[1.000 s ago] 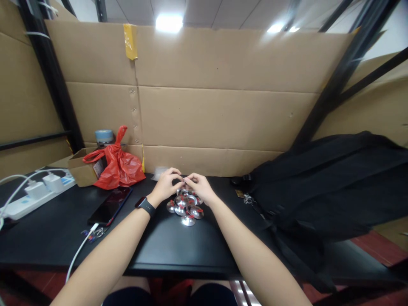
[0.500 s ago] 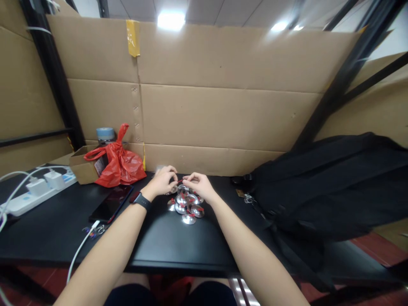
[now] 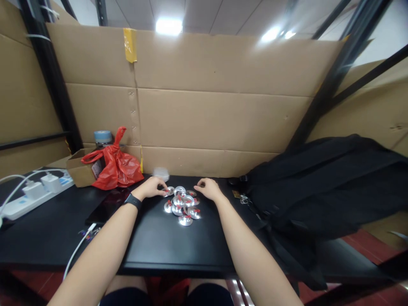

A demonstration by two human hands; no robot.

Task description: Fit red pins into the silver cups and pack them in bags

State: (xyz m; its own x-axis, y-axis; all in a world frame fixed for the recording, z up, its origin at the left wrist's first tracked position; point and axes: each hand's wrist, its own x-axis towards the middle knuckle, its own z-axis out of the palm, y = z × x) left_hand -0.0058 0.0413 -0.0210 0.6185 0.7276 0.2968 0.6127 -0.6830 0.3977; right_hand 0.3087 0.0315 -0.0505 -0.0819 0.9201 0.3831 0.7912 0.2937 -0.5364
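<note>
Several small shiny metal discs with red bits (image 3: 182, 204) lie in a cluster on the black table (image 3: 165, 242). My left hand (image 3: 154, 187), a dark watch on its wrist, rests at the cluster's left edge with fingertips curled down on the leftmost disc (image 3: 170, 191). My right hand (image 3: 208, 188) sits at the cluster's right edge, fingers loosely curled and touching the table beside the discs. I see nothing lifted off the table in either hand.
A red plastic bag (image 3: 115, 167) and a cardboard box (image 3: 78, 170) stand at the back left. A phone (image 3: 103, 208), a white power strip (image 3: 28, 197) and cables lie left. A black bag (image 3: 318, 187) fills the right side. Cardboard walls close the back.
Both hands have come apart from a joined pinch above the discs and dropped to the table, the left to the cluster's left edge, the right to its right edge.
</note>
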